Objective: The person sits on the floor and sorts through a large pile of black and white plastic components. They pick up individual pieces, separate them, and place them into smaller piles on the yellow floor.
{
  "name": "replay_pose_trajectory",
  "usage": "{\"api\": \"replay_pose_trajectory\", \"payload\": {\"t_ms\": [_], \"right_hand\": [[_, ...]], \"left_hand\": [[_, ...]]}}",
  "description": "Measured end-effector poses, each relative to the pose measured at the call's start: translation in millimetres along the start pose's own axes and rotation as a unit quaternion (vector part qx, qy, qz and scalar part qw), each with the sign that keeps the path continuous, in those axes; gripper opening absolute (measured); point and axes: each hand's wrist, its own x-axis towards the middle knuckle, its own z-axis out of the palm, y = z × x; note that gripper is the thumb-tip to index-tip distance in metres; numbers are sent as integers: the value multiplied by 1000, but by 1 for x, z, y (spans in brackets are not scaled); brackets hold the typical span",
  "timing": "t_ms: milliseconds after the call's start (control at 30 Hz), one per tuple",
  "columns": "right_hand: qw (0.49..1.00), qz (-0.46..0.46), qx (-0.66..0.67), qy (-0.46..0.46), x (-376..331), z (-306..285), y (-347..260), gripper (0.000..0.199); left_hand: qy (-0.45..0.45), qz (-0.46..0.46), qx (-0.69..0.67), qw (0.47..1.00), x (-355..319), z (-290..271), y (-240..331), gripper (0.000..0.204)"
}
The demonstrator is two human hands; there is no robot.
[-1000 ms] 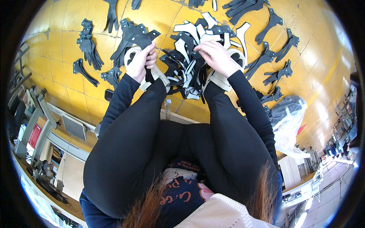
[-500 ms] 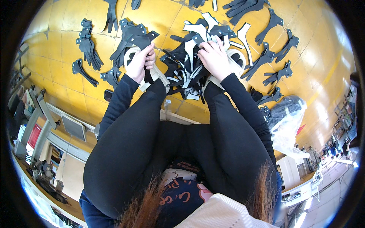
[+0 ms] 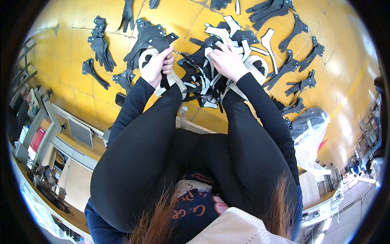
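My left hand [image 3: 157,67] is closed in a fist above my left cream slipper [image 3: 175,80], thumb uppermost. A dark strip shows under the fist, but what the fingers hold is hidden. Just beyond it lies a pile of black forked cut pieces [image 3: 146,32], one reaching close to my thumb. My right hand [image 3: 228,63] is over the mixed heap [image 3: 196,77] of black and white-backed pieces between my feet. Its bent fingers grip a white-backed piece [image 3: 208,53] at the heap's upper part. My right cream slipper [image 3: 263,73] is beside that wrist.
Small stacks of black pieces [image 3: 103,49] lie around on the yellow floor, with more black pieces [image 3: 286,63] to the right. A phone-like dark object [image 3: 120,99] rests near my left forearm. A clear plastic bag [image 3: 310,130] sits at my right.
The whole view has shifted slightly, so the floor pieces appear further right. My right hand has moved a little left and nearer over the heap. My left fist stays beside the black pile.
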Motion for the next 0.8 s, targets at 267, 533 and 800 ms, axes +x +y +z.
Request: {"api": "replay_pose_trajectory", "payload": {"t_ms": [267,533,800], "right_hand": [[995,66,-71,25,6,12,-14,26],[989,88,-121,11,0,8,-15,13],[996,39,-78,1,3,2,-17,41]], "left_hand": [[12,-6,12,1000,-3,11,1,33],[5,-1,3,1000,-4,4,1,33],[3,5,-2,1000,-1,5,-2,34]]}}
